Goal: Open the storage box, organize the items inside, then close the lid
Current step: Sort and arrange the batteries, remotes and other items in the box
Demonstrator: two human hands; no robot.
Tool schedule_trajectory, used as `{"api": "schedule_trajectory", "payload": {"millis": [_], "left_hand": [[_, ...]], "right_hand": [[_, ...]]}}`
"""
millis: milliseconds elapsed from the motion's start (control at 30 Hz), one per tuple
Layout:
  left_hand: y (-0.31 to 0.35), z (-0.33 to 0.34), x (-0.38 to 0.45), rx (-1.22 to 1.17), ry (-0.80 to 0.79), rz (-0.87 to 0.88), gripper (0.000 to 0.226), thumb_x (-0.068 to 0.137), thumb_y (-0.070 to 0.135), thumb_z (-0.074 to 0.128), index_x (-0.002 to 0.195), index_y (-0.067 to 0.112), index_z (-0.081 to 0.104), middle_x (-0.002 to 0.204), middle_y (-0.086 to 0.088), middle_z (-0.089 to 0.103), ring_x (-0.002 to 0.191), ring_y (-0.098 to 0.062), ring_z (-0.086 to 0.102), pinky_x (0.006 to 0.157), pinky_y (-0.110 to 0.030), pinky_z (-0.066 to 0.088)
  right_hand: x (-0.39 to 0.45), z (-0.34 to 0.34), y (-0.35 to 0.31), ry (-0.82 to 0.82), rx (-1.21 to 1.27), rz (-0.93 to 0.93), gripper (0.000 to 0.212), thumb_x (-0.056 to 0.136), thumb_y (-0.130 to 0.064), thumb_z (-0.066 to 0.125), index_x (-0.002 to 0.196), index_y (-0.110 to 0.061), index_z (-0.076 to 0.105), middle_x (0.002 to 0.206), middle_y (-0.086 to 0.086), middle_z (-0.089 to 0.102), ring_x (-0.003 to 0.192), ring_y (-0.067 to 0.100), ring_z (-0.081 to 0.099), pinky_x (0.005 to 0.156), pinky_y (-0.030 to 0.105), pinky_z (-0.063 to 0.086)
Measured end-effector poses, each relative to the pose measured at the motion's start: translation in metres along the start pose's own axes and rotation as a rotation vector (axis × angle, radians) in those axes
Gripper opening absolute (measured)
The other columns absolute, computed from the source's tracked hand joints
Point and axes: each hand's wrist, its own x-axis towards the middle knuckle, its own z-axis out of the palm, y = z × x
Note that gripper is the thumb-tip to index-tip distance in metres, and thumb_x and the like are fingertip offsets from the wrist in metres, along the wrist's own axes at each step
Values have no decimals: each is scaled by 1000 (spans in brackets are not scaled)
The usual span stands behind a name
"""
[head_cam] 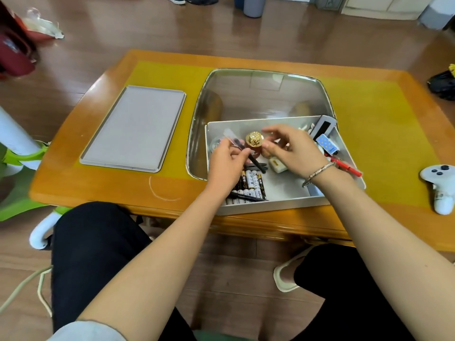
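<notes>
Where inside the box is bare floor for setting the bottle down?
Bare floor lies in the storage box near corner, between the batteries and the right wall. Crowded: far right corner, around the red pen and blue patterned box.

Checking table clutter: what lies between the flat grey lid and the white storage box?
In the head view, the clear plastic tub's left wall stands between lid and box.

A glossy orange wooden table [81, 178] with a yellow mat [384, 134] stands on a reflective brown plank floor [123, 33], pale cabinets [379, 6] along the far wall.
</notes>
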Motion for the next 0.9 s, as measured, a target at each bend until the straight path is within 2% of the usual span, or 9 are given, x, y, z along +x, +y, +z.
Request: {"api": "schedule_trajectory", "payload": {"millis": [67, 167, 300, 367, 467, 567, 700, 800, 900], "left_hand": [[0, -4, 0, -93, 95, -30, 31, 91, 14, 64, 110, 15, 39, 81, -6, 70, 73, -9, 70, 71, -26, 58], [2, -7, 0, -167, 133, -37, 38, 92, 13, 63, 114, 16, 32, 86, -10, 71, 70, -10, 71, 64, -17, 55], [4, -9, 1, -126, 124, -107, 48, 94, 12, 59, 131, 7, 29, 108, -13, 67, 89, -16, 70, 77, -28, 58], [2, -12, 0, 81, 35, -156, 63, 96, 19, 56, 145, 8, 18, 119, -5, 61, 98, -12, 62, 72, -23, 53], [-1, -10, -9, 444, -200, -184, 60, 99, 29, 47, 146, 7, 17, 100, -4, 61, 78, -10, 58, 52, -20, 39], [-4, -3, -16, 672, -317, -164, 54, 99, 33, 44, 141, 1, 30, 114, -12, 60, 101, -25, 60, 74, -31, 47], [-8, -2, -19, 841, -403, -58, 34, 100, 29, 41, 117, 2, 52, 122, -15, 52, 115, -31, 49, 94, -40, 42], [-11, -1, -18, 934, -485, -30, 38, 100, 28, 42, 125, 1, 50, 135, -17, 43, 126, -32, 41, 105, -43, 37], [-12, 2, -15, 996, -524, -83, 51, 100, 29, 41, 141, -1, 35, 151, -19, 27, 139, -33, 26, 112, -45, 30]], "right_hand": [[-3, 11, 5, -86, -50, 18, 31, 85, -20, 68, 114, -14, 63, 93, 0, 68, 75, 19, 61, 79, 30, 49], [-2, 31, 7, -96, -67, 7, 30, 76, -22, 77, 104, -16, 67, 88, -2, 68, 64, -2, 51, 68, 18, 41], [7, 39, 15, -40, -78, 6, 17, 80, -16, 72, 97, -14, 72, 81, 0, 69, 63, -2, 50, 60, 5, 34], [12, 37, 25, -67, -147, 15, 19, 83, -16, 69, 102, -16, 72, 87, 1, 71, 73, 12, 59, 68, 16, 43], [21, 38, 37, -156, -316, 17, 23, 85, -18, 66, 108, -18, 71, 96, 8, 72, 88, 27, 63, 82, 34, 49], [30, 43, 41, -219, -405, 11, 25, 86, -18, 63, 110, -18, 70, 102, 10, 71, 94, 30, 63, 84, 35, 49], [36, 52, 38, -270, -522, -9, 24, 87, -19, 60, 109, -20, 69, 104, 12, 68, 96, 31, 60, 83, 39, 49], [38, 59, 36, -269, -586, -2, 23, 88, -20, 59, 109, -21, 69, 100, 14, 67, 93, 33, 60, 78, 38, 50], [41, 64, 36, -275, -618, 14, 21, 88, -23, 58, 107, -20, 68, 98, 14, 67, 92, 33, 60, 77, 37, 50]]}}
